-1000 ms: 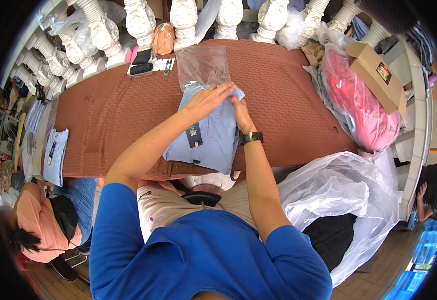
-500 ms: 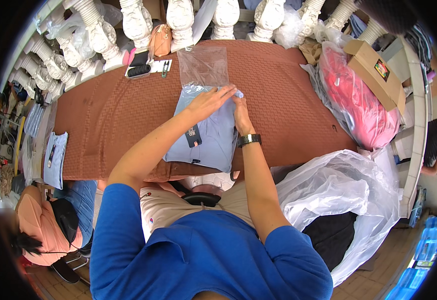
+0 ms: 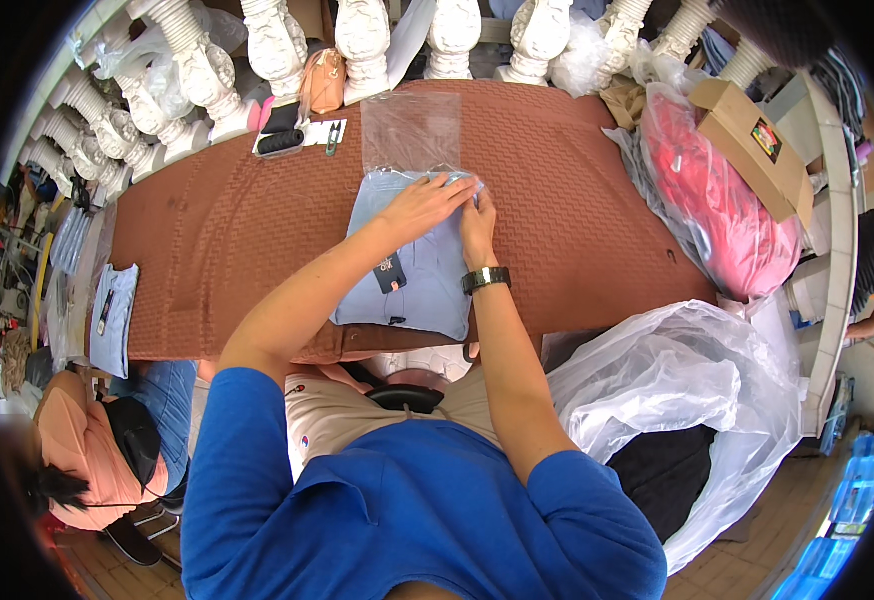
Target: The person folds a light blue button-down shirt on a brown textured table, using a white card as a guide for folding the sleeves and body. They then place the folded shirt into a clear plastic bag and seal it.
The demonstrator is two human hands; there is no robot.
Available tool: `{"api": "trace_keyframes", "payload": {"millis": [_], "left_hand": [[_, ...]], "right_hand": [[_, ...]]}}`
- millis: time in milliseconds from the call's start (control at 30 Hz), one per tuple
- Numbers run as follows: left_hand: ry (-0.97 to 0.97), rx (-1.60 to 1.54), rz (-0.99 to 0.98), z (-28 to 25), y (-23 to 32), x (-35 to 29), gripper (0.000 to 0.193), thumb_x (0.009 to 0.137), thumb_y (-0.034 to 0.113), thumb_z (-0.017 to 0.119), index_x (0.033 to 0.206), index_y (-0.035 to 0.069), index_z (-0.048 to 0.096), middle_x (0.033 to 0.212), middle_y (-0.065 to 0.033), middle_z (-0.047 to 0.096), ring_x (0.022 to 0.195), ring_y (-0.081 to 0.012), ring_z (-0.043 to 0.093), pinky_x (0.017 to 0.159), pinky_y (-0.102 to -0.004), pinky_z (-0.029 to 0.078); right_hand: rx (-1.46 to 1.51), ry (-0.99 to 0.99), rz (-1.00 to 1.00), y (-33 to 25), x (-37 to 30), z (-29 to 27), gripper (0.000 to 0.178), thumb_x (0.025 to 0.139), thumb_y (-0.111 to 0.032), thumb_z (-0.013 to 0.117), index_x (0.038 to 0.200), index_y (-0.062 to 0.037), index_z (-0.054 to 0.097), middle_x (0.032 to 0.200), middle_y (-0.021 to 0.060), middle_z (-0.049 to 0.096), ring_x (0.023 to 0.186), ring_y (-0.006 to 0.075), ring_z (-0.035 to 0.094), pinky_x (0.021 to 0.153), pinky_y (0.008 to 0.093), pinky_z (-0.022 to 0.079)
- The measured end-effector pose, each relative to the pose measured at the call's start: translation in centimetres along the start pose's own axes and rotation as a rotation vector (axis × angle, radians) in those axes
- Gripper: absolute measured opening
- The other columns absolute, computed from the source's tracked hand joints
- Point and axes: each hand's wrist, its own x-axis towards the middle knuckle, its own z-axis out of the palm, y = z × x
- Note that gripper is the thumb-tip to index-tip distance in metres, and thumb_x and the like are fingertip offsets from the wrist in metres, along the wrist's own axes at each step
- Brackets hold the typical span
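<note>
Blue garment [image 3: 429, 280] partly under hands [image 3: 425, 205]; clear plastic [image 3: 412, 130] beyond; pink bundle [image 3: 712, 200] right.

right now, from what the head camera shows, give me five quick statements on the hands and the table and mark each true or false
1. Both the bare left hand and right hand are at the far part of the folded light blue garment. True.
2. The flat, clear plastic flap lies on the garment's near side. False: it spreads out beyond the far edge.
3. A dark wristwatch is on the left wrist. False: it is on the right.
4. A small dark tag lies on the garment. True.
5. The brown cardboard box is to the right of the garment. True.
</note>
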Motion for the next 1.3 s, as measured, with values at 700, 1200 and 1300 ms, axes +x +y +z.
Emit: {"api": "trace_keyframes", "payload": {"millis": [700,1200,1300], "left_hand": [[-0.063,-0.085,0.024,0.5,0.4,0.9,0.048,0.087,0.004,0.057,0.135,0.004,0.057,0.144,-0.0017,0.052,0.119,-0.0238,0.055,0.094,-0.0338,0.056],[-0.091,-0.24,-0.058,0.0,0.4,0.9,0.046,0.085,0.002,0.057,0.131,0.007,0.061,0.138,-0.0006,0.058,0.12,-0.0228,0.054,0.098,-0.0341,0.053],[-0.116,-0.259,-0.064,0.1,0.2,-0.2,0.047,0.085,0.002,0.058,0.131,0.007,0.061,0.139,0.0,0.058,0.118,-0.0226,0.055,0.096,-0.0335,0.054]], "right_hand": [[-0.019,0.081,0.107,1.2,-0.7,0.0,0.031,0.099,-0.002,0.052,0.127,0.0064,0.061,0.118,0.01,0.065,0.104,0.0154,0.06,0.092,0.03,0.049],[-0.052,0.052,0.014,2.2,-0.6,0.6,0.034,0.09,0.007,0.051,0.119,0.0036,0.068,0.104,0.016,0.06,0.101,0.0255,0.056,0.094,0.0358,0.045],[-0.181,0.121,0.039,0.8,-1.9,0.9,0.036,0.094,0.003,0.052,0.129,0.0045,0.062,0.114,0.0111,0.066,0.101,0.0152,0.061,0.089,0.0277,0.048]]}}
